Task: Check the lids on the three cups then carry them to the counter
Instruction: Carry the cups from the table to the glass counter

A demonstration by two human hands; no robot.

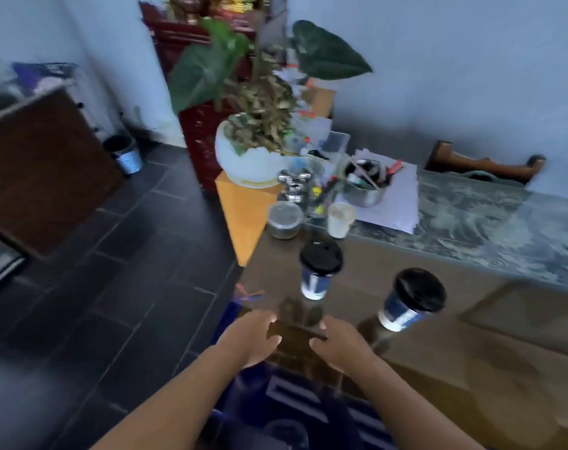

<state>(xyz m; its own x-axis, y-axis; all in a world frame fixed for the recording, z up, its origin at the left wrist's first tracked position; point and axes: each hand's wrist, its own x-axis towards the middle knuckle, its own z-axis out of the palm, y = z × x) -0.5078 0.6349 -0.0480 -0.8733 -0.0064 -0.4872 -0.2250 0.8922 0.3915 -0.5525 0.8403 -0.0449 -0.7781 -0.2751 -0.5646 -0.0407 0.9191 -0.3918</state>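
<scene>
Two blue-and-white paper cups with black lids stand upright on the brown table. One cup (318,271) is straight ahead of my hands, the other cup (411,298) is to the right. At the table's near edge, my left hand (253,341) and my right hand (341,347) face each other. Their fingers and thumbs pinch the two ends of a dark flat thing (295,332) that looks like a black lid. The picture is blurred, and I cannot make out a cup under it.
Behind the cups are a clear lidded tub (284,220), a small white cup (340,219), a steel bowl of pens (367,183) on papers, and a potted plant (256,147). A marble counter (490,216) runs to the right. Dark tiled floor (120,287) lies on the left.
</scene>
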